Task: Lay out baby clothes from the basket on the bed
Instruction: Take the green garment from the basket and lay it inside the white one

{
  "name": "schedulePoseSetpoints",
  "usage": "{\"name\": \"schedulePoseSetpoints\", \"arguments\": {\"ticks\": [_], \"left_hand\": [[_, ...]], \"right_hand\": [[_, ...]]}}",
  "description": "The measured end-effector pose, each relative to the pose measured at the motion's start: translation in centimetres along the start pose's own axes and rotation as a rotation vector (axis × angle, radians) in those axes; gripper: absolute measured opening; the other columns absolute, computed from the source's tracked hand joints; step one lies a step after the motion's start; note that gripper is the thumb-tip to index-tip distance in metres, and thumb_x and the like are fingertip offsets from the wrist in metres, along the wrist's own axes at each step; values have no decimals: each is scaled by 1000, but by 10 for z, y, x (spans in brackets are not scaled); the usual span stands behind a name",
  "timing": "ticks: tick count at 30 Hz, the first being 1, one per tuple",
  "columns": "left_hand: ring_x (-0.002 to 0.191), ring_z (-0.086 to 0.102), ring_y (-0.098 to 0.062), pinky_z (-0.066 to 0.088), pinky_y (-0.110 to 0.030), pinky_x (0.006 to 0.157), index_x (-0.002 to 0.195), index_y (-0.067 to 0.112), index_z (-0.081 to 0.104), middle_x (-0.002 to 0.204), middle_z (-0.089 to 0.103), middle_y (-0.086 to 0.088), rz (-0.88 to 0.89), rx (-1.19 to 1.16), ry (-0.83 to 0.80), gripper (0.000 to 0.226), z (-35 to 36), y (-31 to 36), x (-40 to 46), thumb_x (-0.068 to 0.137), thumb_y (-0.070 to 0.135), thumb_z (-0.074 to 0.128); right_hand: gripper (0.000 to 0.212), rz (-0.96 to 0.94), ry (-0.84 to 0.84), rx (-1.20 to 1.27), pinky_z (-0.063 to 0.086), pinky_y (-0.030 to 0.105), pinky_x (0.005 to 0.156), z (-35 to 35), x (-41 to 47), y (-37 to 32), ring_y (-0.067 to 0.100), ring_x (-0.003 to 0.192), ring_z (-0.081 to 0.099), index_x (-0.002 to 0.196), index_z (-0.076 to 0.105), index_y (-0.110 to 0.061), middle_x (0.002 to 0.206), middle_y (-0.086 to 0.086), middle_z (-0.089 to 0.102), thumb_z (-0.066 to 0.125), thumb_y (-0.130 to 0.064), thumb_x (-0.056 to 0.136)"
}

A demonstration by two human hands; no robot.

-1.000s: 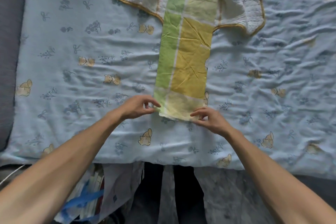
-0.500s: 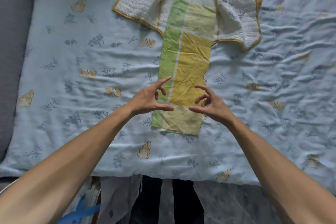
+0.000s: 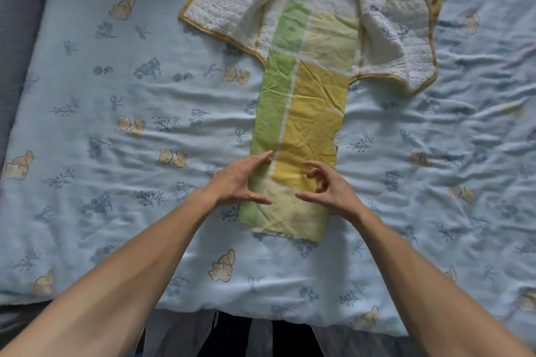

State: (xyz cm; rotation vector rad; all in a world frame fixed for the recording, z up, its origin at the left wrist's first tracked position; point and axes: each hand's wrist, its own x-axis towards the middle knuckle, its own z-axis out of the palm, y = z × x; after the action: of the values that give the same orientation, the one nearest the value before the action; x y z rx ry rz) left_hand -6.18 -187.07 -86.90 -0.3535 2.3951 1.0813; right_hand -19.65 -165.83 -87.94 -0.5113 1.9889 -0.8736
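A long folded green and yellow cloth (image 3: 301,113) lies flat down the middle of the bed. Its far end rests on a white quilted baby garment with mustard trim (image 3: 232,9), spread open at the top. My left hand (image 3: 240,180) hovers over the cloth's near left part, fingers apart, holding nothing. My right hand (image 3: 327,185) hovers over the near right part, fingers spread and curled, also holding nothing. The basket is out of view.
The bed is covered by a wrinkled light blue sheet with bear prints (image 3: 116,130). Its front edge (image 3: 261,313) runs just before my body. A grey surface (image 3: 17,23) borders the bed on the left.
Both hands let go of the cloth's near corners, lifted and moved forward over the cloth with fingers spread. The view shifted forward, showing more of the quilted garment.
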Motion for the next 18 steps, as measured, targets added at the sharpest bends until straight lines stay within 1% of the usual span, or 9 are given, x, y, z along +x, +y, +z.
{"name": "schedulePoseSetpoints", "arguments": {"ticks": [3,6,8,10,11,13,15,17,18], "left_hand": [[133,38,-15,40,-43,106,151,31,1,150,35,7,-41,-4,24,115,4,4,2,64,60,72],[133,37,-16,40,-42,105,150,33,-4,150,34,8,-71,-2,23,117,6,6,3,65,57,74],[135,35,-15,40,-43,106,147,37,-9,152,30,10,-81,15,5,118,9,5,3,65,56,74],[137,32,-16,38,-41,108,147,38,-11,154,24,10,-80,86,-23,117,9,5,4,67,55,73],[136,33,-17,38,-39,108,148,36,-12,156,20,9,-79,163,-40,117,8,6,5,69,54,73],[131,39,-20,40,-37,106,149,32,-13,157,15,8,-98,300,-78,118,6,15,5,70,52,73],[127,43,-22,43,-37,102,150,28,-12,157,14,7,-127,352,-108,119,3,28,5,71,44,75],[129,41,-23,44,-39,101,152,25,-7,158,13,7,-176,371,-159,117,-2,42,2,72,41,77],[131,41,-23,43,-40,102,152,25,-2,157,17,6,-206,365,-203,112,-5,50,-3,73,42,76]], "right_hand": [[68,8,7,-5,46,23,66,1,1,-2,8,63,42,122,49,-43,104,-7,55,84,-42,63],[72,25,-7,-33,45,22,65,1,-1,-4,6,63,41,124,46,-43,105,-7,54,83,-47,62],[75,29,-8,-64,45,20,63,1,-1,-4,5,64,41,127,44,-41,107,-7,53,82,-48,63],[78,37,-8,-123,44,21,65,1,-1,-8,3,67,43,130,42,-38,110,-7,52,81,-49,64],[79,49,-8,-165,45,23,68,3,1,-11,3,73,46,132,41,-36,111,-7,51,80,-49,64],[80,106,1,-219,47,29,79,9,7,-19,11,94,54,132,39,-31,116,-3,51,81,-45,66],[82,179,13,-216,48,35,90,14,11,-29,19,111,54,134,37,-27,126,5,51,82,-41,66],[91,254,-25,-236,47,40,97,16,7,-40,24,119,51,139,32,-27,135,10,45,82,-41,65],[94,272,-59,-259,46,41,99,16,-1,-47,26,122,50,142,29,-26,139,11,43,82,-41,66]]}}
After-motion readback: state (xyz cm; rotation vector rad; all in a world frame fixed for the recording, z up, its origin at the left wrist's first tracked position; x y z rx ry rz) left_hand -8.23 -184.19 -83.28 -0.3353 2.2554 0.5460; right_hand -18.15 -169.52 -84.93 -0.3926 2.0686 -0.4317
